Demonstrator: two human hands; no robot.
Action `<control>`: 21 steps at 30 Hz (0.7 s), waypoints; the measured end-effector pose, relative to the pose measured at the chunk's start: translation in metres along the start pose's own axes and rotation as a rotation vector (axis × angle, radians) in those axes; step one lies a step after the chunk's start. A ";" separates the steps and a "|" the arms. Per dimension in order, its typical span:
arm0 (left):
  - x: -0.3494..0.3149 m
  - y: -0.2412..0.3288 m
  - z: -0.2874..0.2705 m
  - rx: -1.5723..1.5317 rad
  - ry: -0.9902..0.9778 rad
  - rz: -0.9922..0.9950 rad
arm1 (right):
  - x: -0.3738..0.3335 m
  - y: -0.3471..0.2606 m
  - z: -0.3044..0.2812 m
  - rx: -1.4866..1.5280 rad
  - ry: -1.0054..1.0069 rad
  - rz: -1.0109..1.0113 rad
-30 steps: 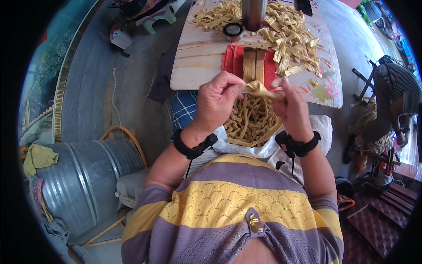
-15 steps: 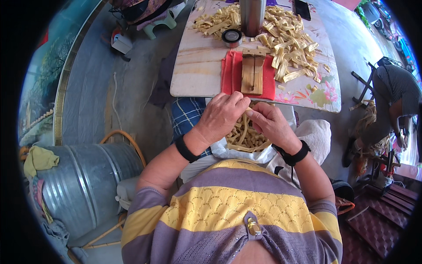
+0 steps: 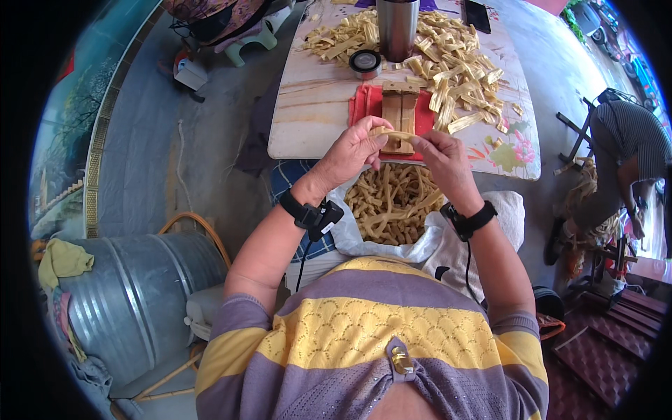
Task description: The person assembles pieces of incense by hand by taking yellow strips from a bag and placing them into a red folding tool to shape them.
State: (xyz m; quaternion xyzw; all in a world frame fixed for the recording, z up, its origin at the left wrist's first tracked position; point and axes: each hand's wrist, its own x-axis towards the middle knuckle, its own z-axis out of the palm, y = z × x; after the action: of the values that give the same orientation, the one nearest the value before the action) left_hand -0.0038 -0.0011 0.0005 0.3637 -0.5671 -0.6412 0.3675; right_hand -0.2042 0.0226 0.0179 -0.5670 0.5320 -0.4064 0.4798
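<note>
Hidden parts first. Left hand (image 3: 352,152): its thumb and curled forefinger cover one end of the pale yellow strip (image 3: 397,134), so that tip is lost to view. Right hand (image 3: 445,159): fingers bent inward, covering the other end; how the fingertips lie beneath cannot be made out. Near end of the grooved wooden block (image 3: 392,110) partly masked by strip and fingers. Whether strip touches block, or passes just above it, I cannot tell (the view is from overhead, so height is hard to judge). Steel tumbler (image 3: 399,31) cut off by the upper edge. At far right, a bent person in a striped top (image 3: 633,140), head out of clear sight; bundle by the feet too blurred to name.

Orientation: strip's long axis runs left to right, from hand to hand, nearly level, with a slight bow. It lies crosswise to the block, whose groove runs away from the wearer.

Position: strip held above the table's near edge, over the block's near end. Block rests on red cloth (image 3: 424,115) on the table (image 3: 308,126).

Hands: both closed in a pinch, thumb against fingers, one at each end of the strip; a short span shows between them. Below, a white bag (image 3: 348,238) full of similar pieces (image 3: 392,199), its mouth open.
</note>
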 end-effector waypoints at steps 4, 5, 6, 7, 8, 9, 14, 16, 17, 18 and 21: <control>0.011 0.003 -0.003 0.538 0.148 0.134 | 0.011 0.000 -0.001 -0.073 0.073 -0.027; 0.013 0.005 -0.002 0.829 0.220 0.220 | 0.015 0.000 -0.001 -0.101 0.082 -0.047; 0.014 0.008 -0.001 0.878 0.234 0.189 | 0.019 0.000 -0.001 -0.128 0.091 -0.068; 0.016 0.011 0.001 0.927 0.249 0.157 | 0.022 -0.001 -0.001 -0.155 0.100 -0.088; 0.017 0.012 0.004 0.976 0.263 0.126 | 0.025 0.000 0.000 -0.220 0.122 -0.084; 0.019 0.011 0.007 1.052 0.272 0.106 | 0.027 0.003 0.003 -0.286 0.142 -0.081; 0.016 -0.005 0.003 1.269 0.331 0.117 | 0.032 0.037 -0.001 -0.482 0.087 -0.038; 0.002 -0.002 0.001 1.265 0.265 0.103 | 0.023 0.038 -0.001 -0.500 0.161 -0.052; -0.008 -0.002 0.002 1.264 0.277 0.251 | 0.018 0.038 -0.001 -0.499 0.183 -0.070; -0.017 -0.001 0.005 1.261 0.292 0.394 | 0.010 0.029 0.002 -0.495 0.201 -0.090; -0.033 0.004 0.013 1.037 0.240 0.233 | -0.015 -0.006 0.013 -0.481 0.220 -0.362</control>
State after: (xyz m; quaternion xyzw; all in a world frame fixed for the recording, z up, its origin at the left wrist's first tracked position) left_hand 0.0008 0.0335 0.0073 0.5026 -0.7997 -0.1864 0.2704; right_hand -0.1922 0.0383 0.0220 -0.7024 0.5521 -0.4065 0.1913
